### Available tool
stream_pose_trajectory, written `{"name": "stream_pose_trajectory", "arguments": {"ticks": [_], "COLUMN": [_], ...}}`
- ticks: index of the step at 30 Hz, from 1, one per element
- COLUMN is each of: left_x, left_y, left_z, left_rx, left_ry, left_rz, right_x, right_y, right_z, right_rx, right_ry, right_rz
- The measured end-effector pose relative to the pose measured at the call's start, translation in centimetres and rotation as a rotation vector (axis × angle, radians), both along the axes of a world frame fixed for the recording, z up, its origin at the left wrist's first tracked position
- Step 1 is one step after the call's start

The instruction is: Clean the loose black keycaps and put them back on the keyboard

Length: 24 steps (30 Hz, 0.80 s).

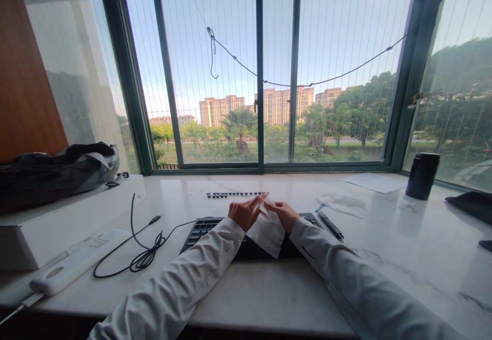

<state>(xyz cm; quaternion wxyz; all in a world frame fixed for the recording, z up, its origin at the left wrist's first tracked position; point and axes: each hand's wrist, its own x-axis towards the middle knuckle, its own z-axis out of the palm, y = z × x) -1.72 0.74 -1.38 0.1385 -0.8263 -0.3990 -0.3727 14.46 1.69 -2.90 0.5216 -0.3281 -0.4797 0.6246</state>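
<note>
Above the middle of a black keyboard (200, 231), my two hands meet at a thin white wipe (269, 232) that hangs down over the keys. My right hand (285, 216) pinches the wipe's upper part between thumb and fingers. My left hand (245, 214) is closed against the wipe's top left side, its index finger reaching to the upper tip. Whether something small lies inside the wipe is hidden by the fingers. Just behind the hands, small black keycaps (230, 195) stand in rows on the white marble counter (238, 294).
A dark pen-like tool (330, 226) and a clear plastic bag (344, 204) lie right of the keyboard. Farther right are a paper sheet (374, 182) and a black can (423, 176). On the left are a coiled cable (148, 258), a power strip (80, 260) and a white box (69, 222).
</note>
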Motion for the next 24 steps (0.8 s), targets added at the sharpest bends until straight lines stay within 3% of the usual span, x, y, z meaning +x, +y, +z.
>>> {"name": "stream_pose_trajectory", "arguments": {"ticks": [3, 16, 20, 24], "left_x": [-0.2, -0.08, -0.19, -0.3], "left_y": [0.05, 0.6, 0.48, 0.49], "left_z": [0.05, 0.0, 0.16, 0.13], "left_rx": [0.007, -0.03, -0.05, -0.053], "left_ry": [-0.003, -0.111, -0.141, -0.131], "left_rz": [0.011, 0.07, 0.119, 0.083], "right_x": [0.04, 0.33, 0.31, 0.38], "right_y": [-0.21, 0.55, 0.54, 0.6], "right_z": [0.07, 0.0, -0.11, -0.24], "right_rx": [0.015, 0.029, 0.173, 0.286], "right_ry": [-0.065, -0.213, -0.337, -0.505], "right_rz": [0.039, -0.117, -0.164, -0.266]}}
